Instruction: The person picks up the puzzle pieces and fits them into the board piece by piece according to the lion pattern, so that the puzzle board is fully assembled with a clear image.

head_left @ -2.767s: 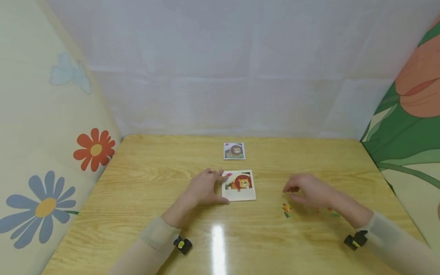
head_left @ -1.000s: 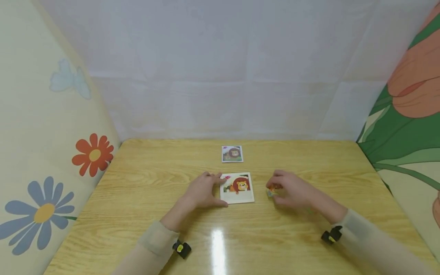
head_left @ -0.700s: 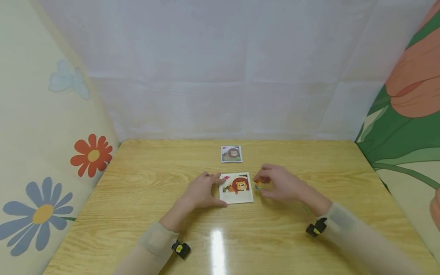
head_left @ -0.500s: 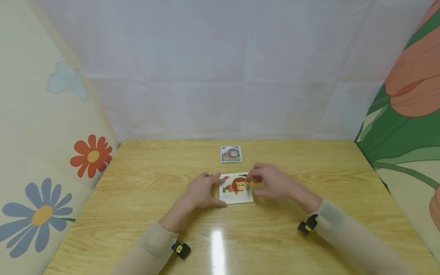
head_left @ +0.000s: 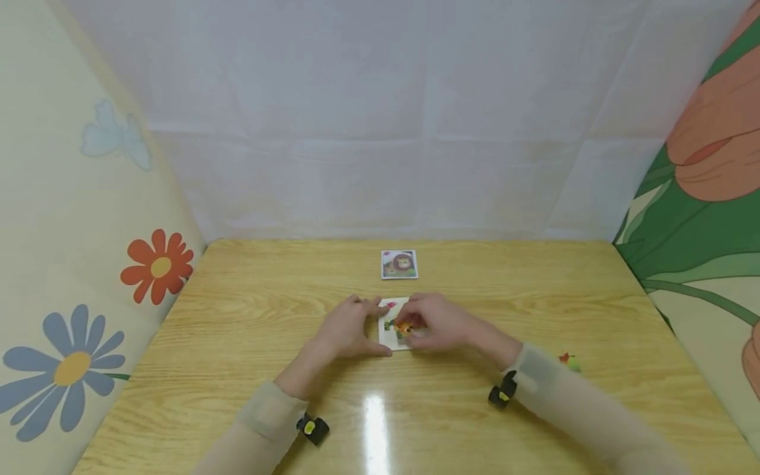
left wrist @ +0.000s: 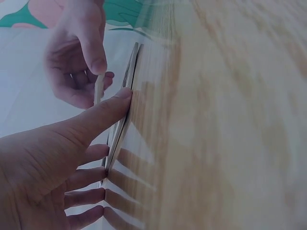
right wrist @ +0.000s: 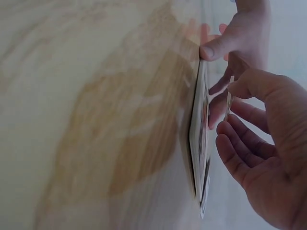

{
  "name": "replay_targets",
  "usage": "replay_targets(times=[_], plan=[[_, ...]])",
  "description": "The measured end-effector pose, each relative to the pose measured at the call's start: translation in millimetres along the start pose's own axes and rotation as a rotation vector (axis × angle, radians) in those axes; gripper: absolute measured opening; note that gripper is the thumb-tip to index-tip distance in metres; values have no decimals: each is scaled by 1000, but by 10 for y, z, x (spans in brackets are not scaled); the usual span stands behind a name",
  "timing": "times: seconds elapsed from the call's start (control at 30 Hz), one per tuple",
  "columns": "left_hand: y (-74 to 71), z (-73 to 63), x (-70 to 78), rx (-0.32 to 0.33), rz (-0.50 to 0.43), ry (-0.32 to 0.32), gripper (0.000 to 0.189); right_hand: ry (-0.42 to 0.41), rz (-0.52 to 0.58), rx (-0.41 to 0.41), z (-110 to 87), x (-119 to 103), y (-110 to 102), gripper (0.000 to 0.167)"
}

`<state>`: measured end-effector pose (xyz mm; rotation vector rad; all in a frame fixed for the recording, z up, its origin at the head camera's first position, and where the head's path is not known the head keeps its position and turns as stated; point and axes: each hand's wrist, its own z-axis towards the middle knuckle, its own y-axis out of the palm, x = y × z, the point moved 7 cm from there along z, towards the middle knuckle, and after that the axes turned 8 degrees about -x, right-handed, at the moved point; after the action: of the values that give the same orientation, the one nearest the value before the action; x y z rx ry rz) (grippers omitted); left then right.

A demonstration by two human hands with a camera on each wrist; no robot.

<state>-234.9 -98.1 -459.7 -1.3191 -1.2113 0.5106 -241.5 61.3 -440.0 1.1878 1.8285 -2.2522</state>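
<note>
A square white lion puzzle board (head_left: 386, 338) lies mid-table, with a printed lion partly covered by my right hand. My left hand (head_left: 347, 330) holds it at the left side, thumb on the near edge and index finger by the far left corner. Over the board, my right hand (head_left: 439, 322) pinches a small orange and green puzzle piece (head_left: 405, 328) between thumb and fingers. Seen edge-on in the right wrist view, the puzzle piece (right wrist: 229, 98) stands a little off the board (right wrist: 197, 129).
Beyond the board lies a smaller card (head_left: 399, 264) with a lion picture. A loose red and green piece (head_left: 569, 361) is on the table near my right forearm. White cloth (head_left: 386, 132) hangs behind the table, with flower-printed panels (head_left: 65, 231) at the sides.
My right hand has picked up the orange and green piece from the right of the table and carried it left over the board. The left hand stays on the board.
</note>
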Motion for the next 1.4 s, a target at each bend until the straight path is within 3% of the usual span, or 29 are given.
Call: replay_targets(times=[0.2, 0.43, 0.87, 1.4], plan=[[-19, 1, 13, 14, 5, 12, 86, -21, 36, 10, 101, -46, 69, 23], [-38, 11, 30, 17, 4, 17, 86, 23, 54, 3, 168, -20, 106, 20], [-64, 13, 35, 23, 5, 25, 84, 12, -63, 4, 206, -66, 146, 17], [-29, -5, 28, 12, 11, 17, 84, 72, -55, -15, 211, -119, 172, 17]])
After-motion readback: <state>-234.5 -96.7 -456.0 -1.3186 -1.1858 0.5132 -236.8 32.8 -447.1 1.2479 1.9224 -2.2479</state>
